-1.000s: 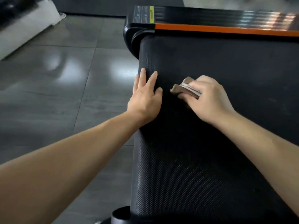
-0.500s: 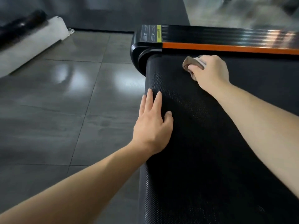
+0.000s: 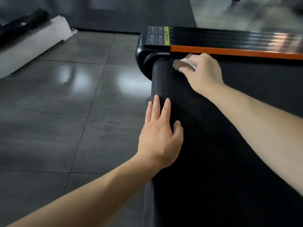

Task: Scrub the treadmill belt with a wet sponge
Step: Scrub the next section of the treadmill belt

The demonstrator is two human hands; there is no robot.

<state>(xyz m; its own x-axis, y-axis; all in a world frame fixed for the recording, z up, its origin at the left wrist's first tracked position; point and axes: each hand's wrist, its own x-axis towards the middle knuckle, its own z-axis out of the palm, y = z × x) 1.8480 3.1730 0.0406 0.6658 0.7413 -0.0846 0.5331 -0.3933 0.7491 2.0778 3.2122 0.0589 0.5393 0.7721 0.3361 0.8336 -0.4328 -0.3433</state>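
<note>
The black textured treadmill belt (image 3: 213,145) fills the right half of the head view. My right hand (image 3: 203,72) grips a brownish-grey sponge (image 3: 183,64) and presses it on the belt's far left corner, just under the orange side strip (image 3: 229,51). My left hand (image 3: 159,133) lies flat on the belt's rounded left edge, fingers straight and pointing away from me, thumb on the belt surface. Most of the sponge is hidden under my fingers.
A glossy black rail with a yellow warning label (image 3: 158,36) runs along the far side of the belt. Dark grey floor tiles (image 3: 73,104) spread to the left. A white base with a black tube (image 3: 32,35) sits at the far left.
My right hand has carried the sponge away from me along the belt, from beside my left hand up to the orange strip, then slightly left. My left hand stays flat on the belt edge.
</note>
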